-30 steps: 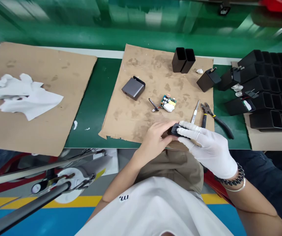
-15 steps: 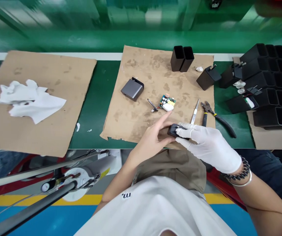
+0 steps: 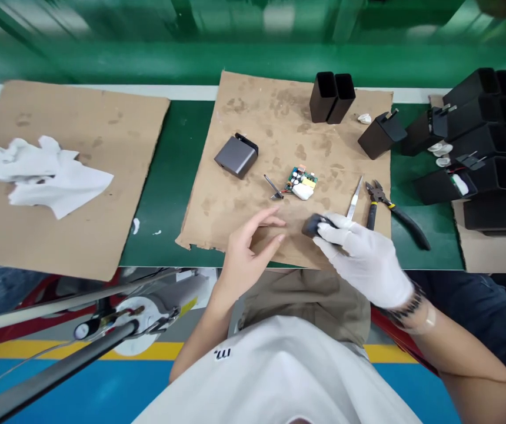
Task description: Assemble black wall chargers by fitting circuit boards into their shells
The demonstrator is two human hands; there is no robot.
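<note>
My right hand [image 3: 359, 253], in a white glove, grips a small black power adapter [image 3: 312, 225] just over the cardboard's front edge; fingers hide part of it. To its left, my bare left hand [image 3: 252, 250] has its fingers apart and nothing in them. Beyond the hands, a circuit board [image 3: 302, 181] with a white blob lies on the cardboard sheet [image 3: 275, 118], joined by wires to a small dark plate [image 3: 274, 187]. Tweezers [image 3: 354, 200] and black-handled cutting pliers [image 3: 383, 203] lie right of the gloved hand.
A grey adapter [image 3: 236, 156] sits on the cardboard's left part. Two open black cases [image 3: 332, 100] stand at the back. Rows of black cases [image 3: 495, 153] and a few pronged adapters [image 3: 382, 135] are on the right. White cloths [image 3: 54, 176] cover part of another cardboard sheet [image 3: 80, 247].
My left hand has let go of the black adapter and moved left, away from it. The right hand keeps hold of the adapter, which is now turned and blurred.
</note>
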